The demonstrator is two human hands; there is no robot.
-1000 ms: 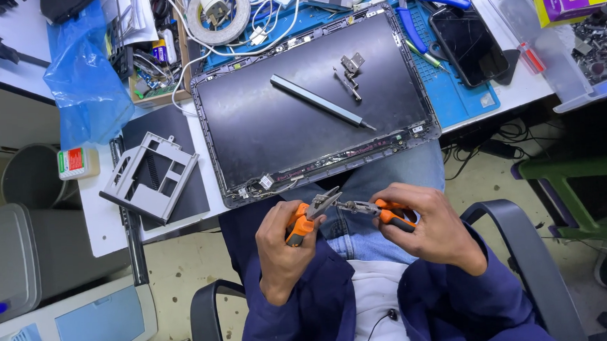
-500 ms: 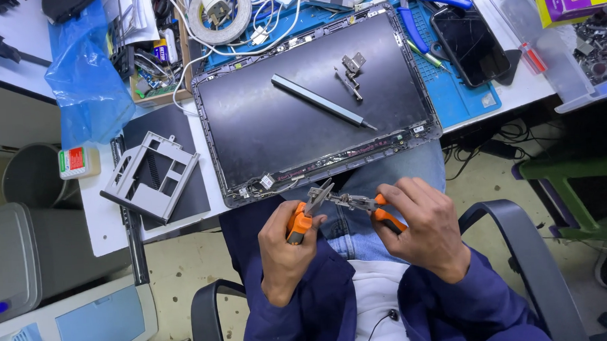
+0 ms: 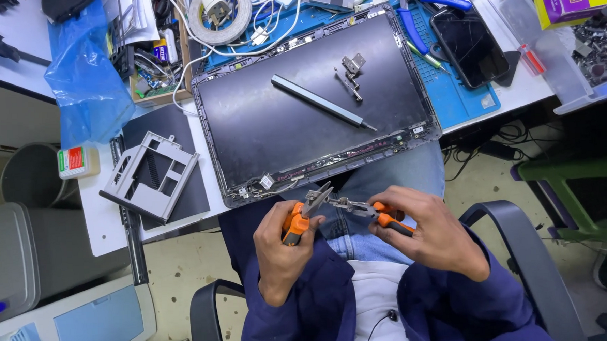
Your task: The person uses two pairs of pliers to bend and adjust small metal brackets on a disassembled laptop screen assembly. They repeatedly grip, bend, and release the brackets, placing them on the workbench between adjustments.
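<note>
Over my lap, my left hand [image 3: 283, 250] grips orange-handled pliers [image 3: 304, 215] whose jaws point up and right. My right hand [image 3: 432, 236] grips a second pair of orange-handled pliers [image 3: 380, 216] pointing left. The two sets of jaws meet on a small metal hinge piece [image 3: 338, 203] held between them. Just beyond the hands, a dark laptop lid cover [image 3: 260, 124] lies on the bench with a thin grey bar [image 3: 321, 103] and another loose metal hinge [image 3: 350, 73] resting on it.
A grey plastic frame [image 3: 150, 174] lies at the bench's left edge, beside a blue plastic bag [image 3: 84, 78]. A black phone [image 3: 468, 44] and blue-handled pliers [image 3: 422, 5] rest on a blue mat [image 3: 461, 99]. A tape roll [image 3: 218, 14], cables and a parts tray [image 3: 585, 49] crowd the back. Chair arms flank me.
Both hands stay over the lap with the pliers. The right hand has turned slightly, and the two jaws have come closer together on the small hinge piece.
</note>
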